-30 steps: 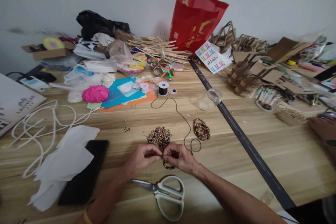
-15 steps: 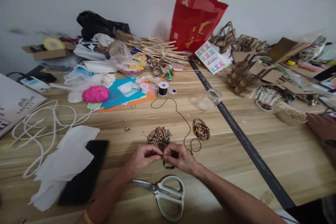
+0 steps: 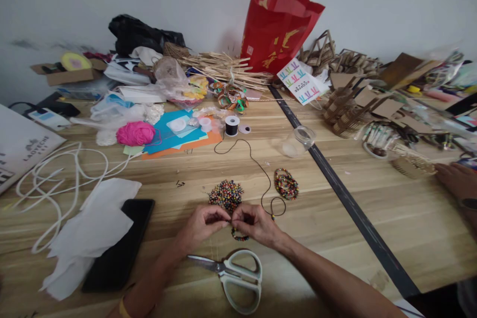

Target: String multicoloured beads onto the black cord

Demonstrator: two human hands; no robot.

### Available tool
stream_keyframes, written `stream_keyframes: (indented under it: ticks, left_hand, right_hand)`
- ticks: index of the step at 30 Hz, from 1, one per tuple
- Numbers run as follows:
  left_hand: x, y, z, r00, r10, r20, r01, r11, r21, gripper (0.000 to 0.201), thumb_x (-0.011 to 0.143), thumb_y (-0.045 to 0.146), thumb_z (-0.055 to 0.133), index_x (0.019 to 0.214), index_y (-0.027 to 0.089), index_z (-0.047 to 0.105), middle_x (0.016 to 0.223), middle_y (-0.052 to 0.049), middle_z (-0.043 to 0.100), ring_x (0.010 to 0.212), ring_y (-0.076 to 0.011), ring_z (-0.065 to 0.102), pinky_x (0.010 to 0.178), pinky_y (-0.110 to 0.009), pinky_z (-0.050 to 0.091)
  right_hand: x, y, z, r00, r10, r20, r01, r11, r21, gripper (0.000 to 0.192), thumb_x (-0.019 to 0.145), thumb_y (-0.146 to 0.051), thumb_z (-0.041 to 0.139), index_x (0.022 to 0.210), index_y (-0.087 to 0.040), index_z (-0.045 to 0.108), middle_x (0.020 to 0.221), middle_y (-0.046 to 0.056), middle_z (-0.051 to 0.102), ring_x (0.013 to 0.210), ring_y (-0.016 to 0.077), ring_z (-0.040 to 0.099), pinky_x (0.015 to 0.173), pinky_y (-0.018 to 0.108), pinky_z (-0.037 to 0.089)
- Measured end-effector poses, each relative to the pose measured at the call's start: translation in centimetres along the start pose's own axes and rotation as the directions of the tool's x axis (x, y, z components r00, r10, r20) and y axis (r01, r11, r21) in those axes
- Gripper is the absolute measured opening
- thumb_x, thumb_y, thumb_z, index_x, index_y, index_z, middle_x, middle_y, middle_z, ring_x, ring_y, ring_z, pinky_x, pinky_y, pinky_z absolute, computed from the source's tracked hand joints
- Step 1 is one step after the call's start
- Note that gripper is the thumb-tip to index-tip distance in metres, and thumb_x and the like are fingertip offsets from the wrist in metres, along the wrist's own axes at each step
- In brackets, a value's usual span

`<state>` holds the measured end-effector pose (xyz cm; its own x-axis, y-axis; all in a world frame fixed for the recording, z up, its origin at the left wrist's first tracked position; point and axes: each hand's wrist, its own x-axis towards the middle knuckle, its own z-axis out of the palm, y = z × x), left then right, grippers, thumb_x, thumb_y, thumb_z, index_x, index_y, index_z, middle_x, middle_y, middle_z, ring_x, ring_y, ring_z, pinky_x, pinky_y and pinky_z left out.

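Two hands: the left hand (image 3: 201, 226) and right hand (image 3: 257, 223) meet fingertip to fingertip, both pinching a short bead string (image 3: 239, 235) that hangs just below them, low over the counter (image 3: 391, 208).
Scissors: white-handled scissors (image 3: 233, 273) lie closed just in front of the wrists.
Phone: a black phone (image 3: 119, 243) rests to the left, partly under white paper (image 3: 95, 228).
Beads: a loose bead pile (image 3: 226, 194) sits just beyond the fingers; finished bracelets (image 3: 286, 183) lie to its right.
Cord: black cord (image 3: 257, 166) runs from the right hand back to a spool (image 3: 231, 125).
Far edge: a red bag (image 3: 278, 25) stands against the wall.
Other person: another hand (image 3: 456, 181) rests at the right edge.
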<state>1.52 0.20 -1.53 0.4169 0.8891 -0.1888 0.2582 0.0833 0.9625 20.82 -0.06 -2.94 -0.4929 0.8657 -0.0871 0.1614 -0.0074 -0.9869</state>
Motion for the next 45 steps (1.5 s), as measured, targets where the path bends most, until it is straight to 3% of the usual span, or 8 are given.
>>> stream_keyframes:
  ticks: [14, 23, 28, 34, 40, 45]
  left_hand:
    - [-0.1, 0.2, 0.5, 0.999, -0.043, -0.021, 0.042, 0.998, -0.055, 0.008, 0.067, 0.013, 0.062, 0.073, 0.013, 0.068, 0.072, -0.003, 0.069, 0.071, -0.0166, 0.062, 0.07, -0.026, 0.048]
    - [0.0, 0.1, 0.6, 0.998, -0.028, -0.059, 0.027, 0.999, -0.017, 0.006, 0.067, 0.018, 0.066, 0.063, 0.014, 0.065, 0.062, -0.001, 0.066, 0.061, -0.0144, 0.058, 0.06, -0.023, 0.045]
    - [-0.1, 0.8, 0.3, 0.997, 0.041, -0.064, -0.037, 0.997, 0.066, 0.009, 0.07, 0.021, 0.065, 0.064, 0.015, 0.067, 0.064, -0.001, 0.067, 0.064, -0.0155, 0.058, 0.065, -0.025, 0.045]
    - [-0.3, 1.0, -0.2, 0.995, 0.077, -0.057, -0.076, 0.997, 0.02, 0.013, 0.072, 0.026, 0.065, 0.065, 0.015, 0.065, 0.066, -0.002, 0.066, 0.066, -0.0157, 0.058, 0.066, -0.025, 0.045]
    - [-0.4, 1.1, -0.1, 0.992, 0.11, -0.061, -0.109, 0.994, 0.013, 0.013, 0.072, 0.026, 0.066, 0.064, 0.015, 0.065, 0.066, -0.002, 0.066, 0.067, -0.0159, 0.058, 0.067, -0.025, 0.045]
    - [-0.4, 1.3, 0.2, 0.991, 0.111, -0.081, -0.108, 0.993, 0.045, 0.012, 0.071, 0.026, 0.066, 0.064, 0.016, 0.066, 0.066, -0.002, 0.067, 0.065, -0.016, 0.058, 0.067, -0.025, 0.045]
  right_hand:
    - [0.0, 0.3, 0.1, 1.0, 0.015, -0.001, -0.015, 0.999, 0.04, 0.02, 0.077, -0.032, 0.066, 0.072, -0.013, 0.059, 0.06, -0.002, 0.053, 0.054, 0.008, 0.045, 0.05, 0.019, 0.035]
    - [0.0, 0.1, 0.1, 1.0, -0.018, 0.007, 0.018, 0.998, 0.067, 0.02, 0.075, -0.032, 0.068, 0.08, -0.015, 0.059, 0.062, -0.003, 0.051, 0.054, 0.0077, 0.044, 0.049, 0.019, 0.035]
    - [0.0, -0.1, -0.2, 0.993, -0.121, 0.004, 0.121, 0.991, -0.054, 0.011, 0.079, -0.025, 0.063, 0.075, -0.014, 0.061, 0.066, -0.001, 0.052, 0.06, 0.0094, 0.046, 0.055, 0.021, 0.037]
    - [0.0, -0.4, -0.7, 0.989, -0.145, 0.028, 0.147, 0.981, -0.128, 0.009, 0.078, -0.023, 0.062, 0.074, -0.015, 0.061, 0.074, 0.002, 0.055, 0.064, 0.0111, 0.05, 0.054, 0.021, 0.038]
    - [-0.2, -0.7, -0.2, 0.998, -0.035, 0.05, 0.031, 0.996, 0.084, 0.022, 0.078, -0.036, 0.065, 0.084, -0.015, 0.061, 0.068, -0.001, 0.053, 0.054, 0.0079, 0.047, 0.05, 0.02, 0.038]
    - [-0.4, -0.7, 0.4, 0.998, 0.027, 0.049, -0.036, 0.981, 0.189, 0.032, 0.075, -0.045, 0.068, 0.079, -0.014, 0.059, 0.063, -0.002, 0.052, 0.05, 0.0065, 0.043, 0.047, 0.019, 0.037]
